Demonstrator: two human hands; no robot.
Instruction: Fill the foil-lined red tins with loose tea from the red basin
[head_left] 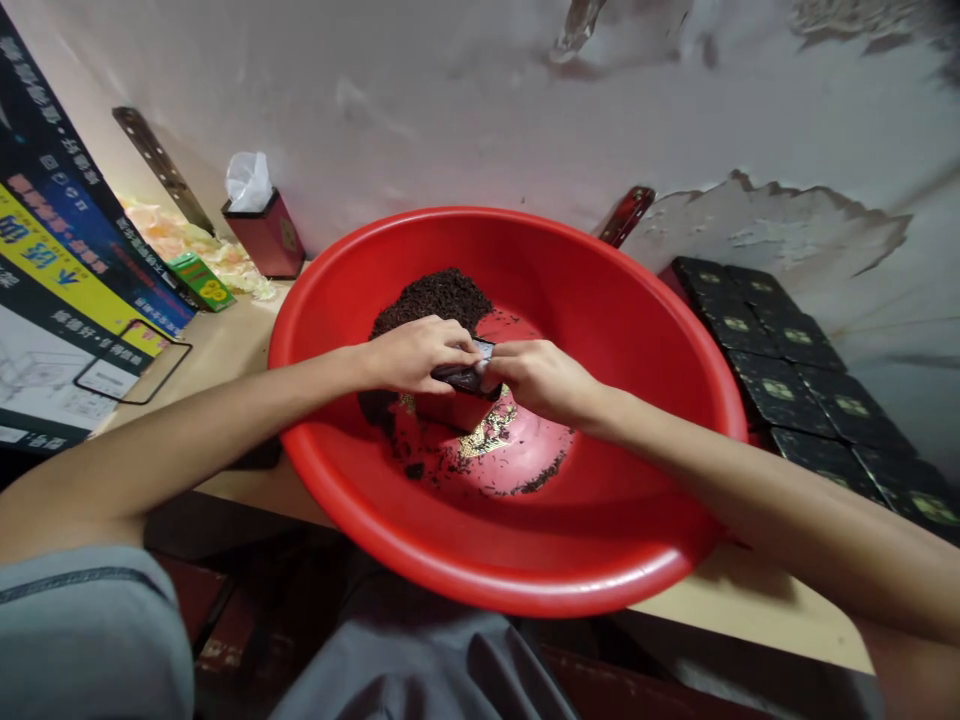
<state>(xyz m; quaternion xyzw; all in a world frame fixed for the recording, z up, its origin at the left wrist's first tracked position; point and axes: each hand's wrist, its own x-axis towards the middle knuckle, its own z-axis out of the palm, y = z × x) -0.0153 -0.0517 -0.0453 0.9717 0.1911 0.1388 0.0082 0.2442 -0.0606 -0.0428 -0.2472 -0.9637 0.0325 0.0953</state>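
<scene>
A big red plastic basin [615,300] sits on the table in front of me. A heap of dark loose tea leaves [435,297] lies at its far left side, with crumbs scattered over the bottom. My left hand [412,352] and my right hand [536,378] meet over the middle of the basin. Both are closed on a small dark packet [466,376], fingers pinched along its top edge. A red box-like shape under the packet is mostly hidden by my hands.
Several flat black boxes with gold marks [795,385] are stacked at the right. A dark red tissue holder [266,235] stands at the back left near a small green box [199,280]. A printed carton [60,270] leans at the far left. The peeling wall is close behind.
</scene>
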